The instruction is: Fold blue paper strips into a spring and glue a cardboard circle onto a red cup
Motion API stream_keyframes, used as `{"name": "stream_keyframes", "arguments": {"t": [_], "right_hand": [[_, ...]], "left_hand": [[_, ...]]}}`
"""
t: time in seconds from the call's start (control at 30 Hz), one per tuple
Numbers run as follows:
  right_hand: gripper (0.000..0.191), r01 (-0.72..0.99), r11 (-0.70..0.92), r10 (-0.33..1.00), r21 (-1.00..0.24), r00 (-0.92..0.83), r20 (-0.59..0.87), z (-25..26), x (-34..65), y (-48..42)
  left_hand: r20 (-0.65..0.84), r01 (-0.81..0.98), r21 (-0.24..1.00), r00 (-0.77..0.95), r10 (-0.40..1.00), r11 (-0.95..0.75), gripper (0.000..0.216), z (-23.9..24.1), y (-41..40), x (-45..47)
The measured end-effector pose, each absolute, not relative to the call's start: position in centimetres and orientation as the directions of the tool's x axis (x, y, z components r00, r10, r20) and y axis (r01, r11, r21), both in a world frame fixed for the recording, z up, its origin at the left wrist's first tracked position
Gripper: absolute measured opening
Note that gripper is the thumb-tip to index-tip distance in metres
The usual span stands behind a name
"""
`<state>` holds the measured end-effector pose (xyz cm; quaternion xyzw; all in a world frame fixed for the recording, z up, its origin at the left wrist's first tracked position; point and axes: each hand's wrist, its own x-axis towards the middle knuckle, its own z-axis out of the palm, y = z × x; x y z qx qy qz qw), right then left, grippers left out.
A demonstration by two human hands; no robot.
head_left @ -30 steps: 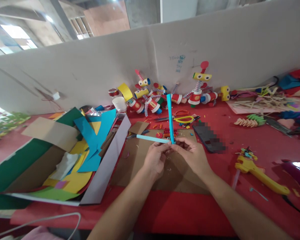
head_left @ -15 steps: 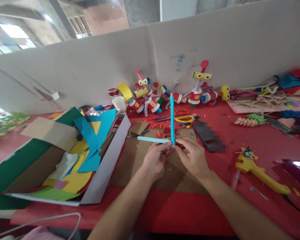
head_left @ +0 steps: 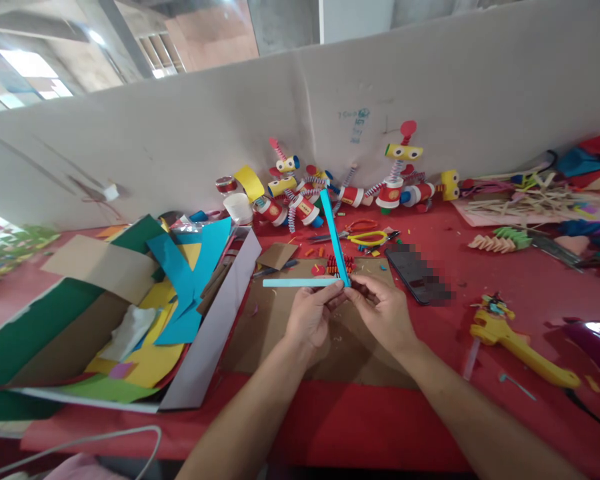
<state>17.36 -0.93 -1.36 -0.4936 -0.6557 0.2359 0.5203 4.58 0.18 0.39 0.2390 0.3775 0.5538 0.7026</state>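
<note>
My left hand [head_left: 310, 317] and my right hand [head_left: 383, 310] meet above a brown cardboard sheet [head_left: 275, 337], fingers pinched together on two light blue paper strips. One blue strip [head_left: 295, 283] lies flat and points left from my left fingers. The other blue strip [head_left: 334, 233] rises from the pinch and leans slightly left. The strips cross where my fingertips grip them.
An open box of coloured paper sheets [head_left: 130, 313] stands at the left. Paper-cup robot figures [head_left: 330, 187] line the white partition. Yellow-handled scissors [head_left: 367, 238], a phone [head_left: 417, 273] and a yellow glue gun [head_left: 523, 350] lie on the red table [head_left: 480, 293].
The upright strip has tilted from near vertical toward the left. The flat strip has swung to point more squarely left. Both hands stay in place.
</note>
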Motion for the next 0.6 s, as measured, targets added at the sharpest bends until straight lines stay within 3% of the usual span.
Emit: {"name": "stream_keyframes", "arguments": {"t": [0.43, 0.6], "right_hand": [[0.014, 0.400, 0.448, 0.853, -0.799, 0.076, 0.517, -1.34, 17.22, -1.17], [0.018, 0.362, 0.375, 0.902, -0.854, 0.072, 0.426, -1.59, 16.94, -1.24]], "left_hand": [[-0.196, -0.623, 0.757, 0.072, 0.978, 0.198, 0.012, 0.84, -0.57, 5.33], [-0.152, -0.559, 0.815, 0.047, 0.987, 0.152, 0.011, 0.94, -0.43, 5.11]]}}
